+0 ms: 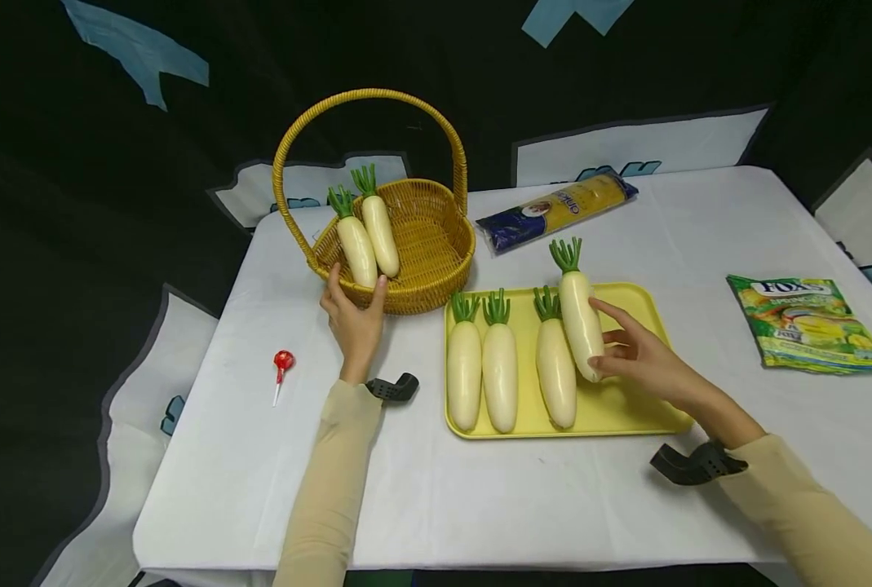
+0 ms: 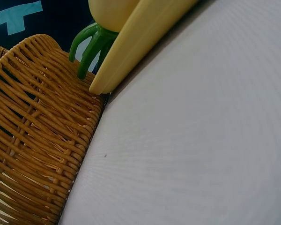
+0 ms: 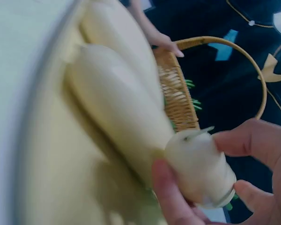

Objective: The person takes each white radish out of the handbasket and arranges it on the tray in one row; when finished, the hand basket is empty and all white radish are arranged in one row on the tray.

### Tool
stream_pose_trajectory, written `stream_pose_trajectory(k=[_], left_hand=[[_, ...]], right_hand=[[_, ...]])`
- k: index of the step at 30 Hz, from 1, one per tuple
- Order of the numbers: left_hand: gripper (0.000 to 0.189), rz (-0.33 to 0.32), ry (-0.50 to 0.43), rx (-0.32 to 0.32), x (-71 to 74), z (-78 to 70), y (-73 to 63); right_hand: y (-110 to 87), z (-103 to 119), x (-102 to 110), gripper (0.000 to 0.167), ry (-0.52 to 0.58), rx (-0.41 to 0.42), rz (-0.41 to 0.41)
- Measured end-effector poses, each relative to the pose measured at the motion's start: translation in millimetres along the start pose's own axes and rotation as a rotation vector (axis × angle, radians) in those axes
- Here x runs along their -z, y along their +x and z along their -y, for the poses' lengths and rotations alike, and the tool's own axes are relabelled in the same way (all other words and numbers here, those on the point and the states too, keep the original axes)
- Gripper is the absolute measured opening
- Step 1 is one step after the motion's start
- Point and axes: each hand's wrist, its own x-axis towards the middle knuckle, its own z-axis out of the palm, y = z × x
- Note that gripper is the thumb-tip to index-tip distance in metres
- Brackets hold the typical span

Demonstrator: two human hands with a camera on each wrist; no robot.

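My right hand pinches a white radish with a green top, thumb and fingers on its sides. In the head view it is above the yellow tray, overlapping the radish beside it. Two more radishes, one at the tray's left edge and its neighbour, lie parallel there. My left hand touches the front rim of the wicker basket, thumb and index finger spread; its other fingers are mostly hidden. Inside the basket lean two radishes, the left one and the right one.
Behind the tray lies a blue and yellow pasta packet. To the right is a green FOX'S bag. A red lollipop lies left of my left forearm. The basket's tall handle arches over its opening.
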Motion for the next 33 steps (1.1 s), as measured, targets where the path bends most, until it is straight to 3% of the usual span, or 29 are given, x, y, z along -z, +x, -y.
stream_pose_trajectory(k=[5,14,18,25,33], left_hand=[[0.083,0.001,0.005,0.004,0.4,1.4,0.4],[0.083,0.006,-0.006,-0.001,1.0,1.3,1.0],[0.084,0.011,-0.005,-0.001,1.0,0.7,0.8],[0.084,0.012,-0.009,0.003,0.8,0.2,1.0],[0.084,0.012,0.002,0.009,0.8,0.8,0.9]], right_hand=[[-14.3,-11.4,-9.3,0.079,-0.062,-0.012,-0.023],[-20.2,-14.0,-18.8,0.079,0.016,-0.035,0.021],[-23.3,-8.2,-20.8,0.080,-0.058,-0.056,0.033],[-23.1,-1.9,-20.6,0.063,-0.316,-0.005,0.050],[-17.2,2.0,-22.0,0.052,-0.325,0.023,-0.022]])
